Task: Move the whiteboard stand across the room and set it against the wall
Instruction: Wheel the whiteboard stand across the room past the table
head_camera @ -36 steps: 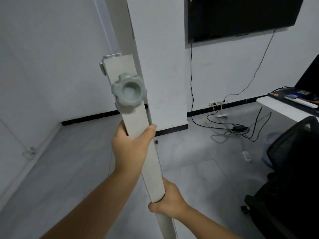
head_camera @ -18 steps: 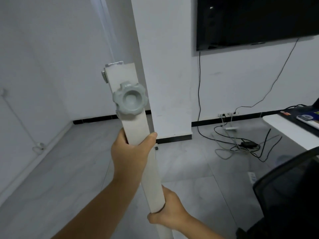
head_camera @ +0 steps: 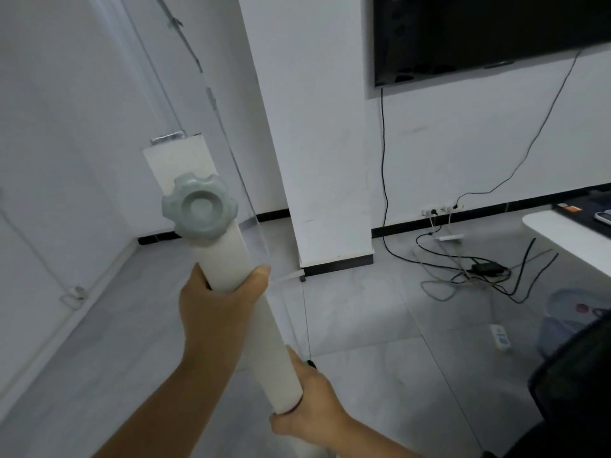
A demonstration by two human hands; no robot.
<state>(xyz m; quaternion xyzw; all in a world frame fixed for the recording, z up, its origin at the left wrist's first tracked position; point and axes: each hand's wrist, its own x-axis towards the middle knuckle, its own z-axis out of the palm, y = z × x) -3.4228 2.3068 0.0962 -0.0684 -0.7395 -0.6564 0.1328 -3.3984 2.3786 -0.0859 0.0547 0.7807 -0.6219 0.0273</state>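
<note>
White walls (head_camera: 82,94) and a pale grey tiled floor (head_camera: 363,325) fill the view, with a black skirting strip running along the base. A square white pillar (head_camera: 314,160) stands out from the far wall, and to its right a big dark screen (head_camera: 479,34) hangs high up, one black cable dropping from it to a wall socket. On the floor below lies a tangle of cables (head_camera: 463,269) around a small black box. At the right edge there's the corner of a white tabletop (head_camera: 562,236), a translucent bin (head_camera: 568,322) below it and the dark back of a chair (head_camera: 575,385) closest to us.

Front and centre now: the whiteboard stand (head_camera: 228,259), its white post tilted, top leaning away to the left, with a clear panel edge rising beside it toward the ceiling. A grey lobed knob (head_camera: 199,208) sits on the post near its top end. Just below that knob the left hand (head_camera: 215,312) wraps the post, thumb pressed on the right side, grip closed firmly around it. Lower down, the right hand (head_camera: 310,411) closes its grip around the narrower section where the wider sleeve ends. The stand is held in mid-room, well apart from the far wall.
</note>
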